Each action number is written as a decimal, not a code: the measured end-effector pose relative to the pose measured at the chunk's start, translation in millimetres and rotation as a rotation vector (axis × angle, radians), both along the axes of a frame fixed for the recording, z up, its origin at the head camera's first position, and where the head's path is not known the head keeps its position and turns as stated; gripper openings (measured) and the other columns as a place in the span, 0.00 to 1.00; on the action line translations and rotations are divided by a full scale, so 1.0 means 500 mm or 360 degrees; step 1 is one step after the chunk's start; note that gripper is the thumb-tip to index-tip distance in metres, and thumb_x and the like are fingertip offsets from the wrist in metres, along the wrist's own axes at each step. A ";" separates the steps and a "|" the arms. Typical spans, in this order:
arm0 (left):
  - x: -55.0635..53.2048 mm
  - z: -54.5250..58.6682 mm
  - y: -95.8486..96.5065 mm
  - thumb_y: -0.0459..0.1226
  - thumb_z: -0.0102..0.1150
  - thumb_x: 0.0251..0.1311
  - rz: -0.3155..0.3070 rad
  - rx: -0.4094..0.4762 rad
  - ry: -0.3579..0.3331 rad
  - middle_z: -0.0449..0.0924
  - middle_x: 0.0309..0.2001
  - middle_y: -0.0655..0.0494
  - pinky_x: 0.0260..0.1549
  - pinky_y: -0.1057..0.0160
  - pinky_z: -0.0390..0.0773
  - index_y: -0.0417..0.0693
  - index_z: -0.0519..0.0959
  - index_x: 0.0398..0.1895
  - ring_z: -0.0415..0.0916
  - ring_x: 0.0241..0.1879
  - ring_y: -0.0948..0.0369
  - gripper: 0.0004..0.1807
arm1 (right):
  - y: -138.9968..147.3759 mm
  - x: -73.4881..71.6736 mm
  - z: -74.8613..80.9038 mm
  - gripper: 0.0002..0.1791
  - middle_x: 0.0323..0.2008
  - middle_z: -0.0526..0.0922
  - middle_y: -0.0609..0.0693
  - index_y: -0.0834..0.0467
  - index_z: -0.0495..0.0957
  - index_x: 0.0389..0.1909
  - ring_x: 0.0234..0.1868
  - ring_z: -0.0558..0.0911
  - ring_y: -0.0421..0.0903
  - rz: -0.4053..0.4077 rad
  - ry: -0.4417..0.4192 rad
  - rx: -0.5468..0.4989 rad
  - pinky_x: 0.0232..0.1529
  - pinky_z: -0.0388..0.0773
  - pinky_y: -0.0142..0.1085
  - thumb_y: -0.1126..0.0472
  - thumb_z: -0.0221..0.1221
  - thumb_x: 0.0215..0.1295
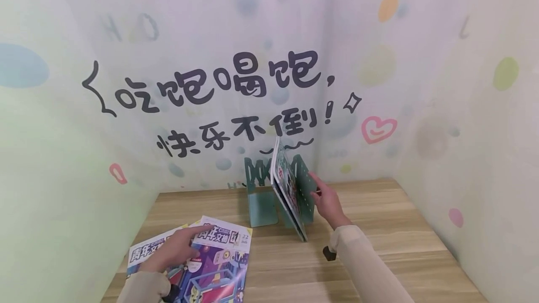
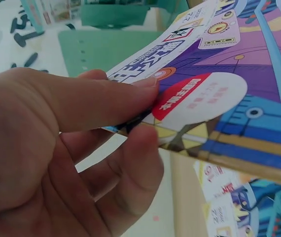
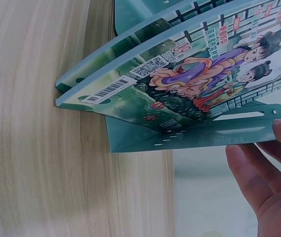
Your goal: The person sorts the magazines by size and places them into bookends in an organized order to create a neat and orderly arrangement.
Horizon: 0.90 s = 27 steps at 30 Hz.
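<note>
My left hand [image 1: 174,249] pinches the left edge of a purple magazine [image 1: 229,258] at the front left. In the left wrist view the thumb lies over its cover [image 2: 229,59] and the fingers curl beneath, with that magazine raised above another. The other magazine [image 1: 141,252], with a matching title, lies partly under the hand. My right hand [image 1: 330,207] grips the edge of the right upright panel of a teal book stand [image 1: 262,210]. Two magazines [image 3: 194,74] with a green illustrated cover stand upright in it, slanting and jutting forward past the base.
The stand is on a wooden table [image 1: 379,247] close to the back wall [image 1: 210,22], which carries black lettering and coloured shapes. Pale side walls rise at left and right. Bare tabletop shows right of the stand. A black band [image 1: 329,253] is at the right wrist.
</note>
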<state>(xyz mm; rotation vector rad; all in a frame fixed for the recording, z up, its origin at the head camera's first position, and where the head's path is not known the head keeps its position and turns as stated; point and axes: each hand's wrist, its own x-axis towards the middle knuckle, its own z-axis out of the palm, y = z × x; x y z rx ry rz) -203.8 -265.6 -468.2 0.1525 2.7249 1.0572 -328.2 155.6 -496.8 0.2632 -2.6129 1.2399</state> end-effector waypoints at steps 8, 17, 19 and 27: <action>0.011 0.027 0.032 0.21 0.60 0.50 -0.0008 0.0002 -0.0036 0.78 0.52 0.48 0.28 0.58 0.82 0.61 0.74 0.65 0.76 0.32 0.57 0.38 | -0.001 -0.001 0.001 0.36 0.50 0.79 0.62 0.44 0.60 0.73 0.46 0.81 0.55 -0.0004 -0.0023 -0.0004 0.41 0.83 0.45 0.69 0.57 0.68; 0.005 0.028 0.057 0.23 0.61 0.54 -0.0053 -0.0064 0.0112 0.79 0.55 0.50 0.39 0.51 0.83 0.66 0.73 0.65 0.76 0.39 0.57 0.38 | 0.000 -0.001 -0.001 0.36 0.48 0.80 0.62 0.43 0.60 0.73 0.45 0.81 0.55 -0.0022 -0.0013 0.0004 0.41 0.83 0.46 0.69 0.57 0.68; 0.004 0.028 0.061 0.23 0.60 0.54 -0.0064 -0.0037 0.0139 0.79 0.55 0.49 0.40 0.51 0.83 0.66 0.73 0.66 0.77 0.40 0.57 0.38 | 0.000 -0.001 -0.001 0.36 0.47 0.80 0.61 0.42 0.61 0.73 0.45 0.81 0.55 -0.0024 -0.0008 0.0008 0.42 0.83 0.46 0.69 0.58 0.67; 0.000 0.022 0.083 0.22 0.58 0.56 -0.0021 0.0091 0.0184 0.78 0.55 0.48 0.37 0.52 0.83 0.65 0.71 0.67 0.78 0.39 0.57 0.38 | 0.000 -0.002 -0.003 0.37 0.46 0.80 0.60 0.44 0.61 0.73 0.44 0.81 0.54 -0.0023 0.0014 0.0010 0.41 0.83 0.46 0.70 0.58 0.67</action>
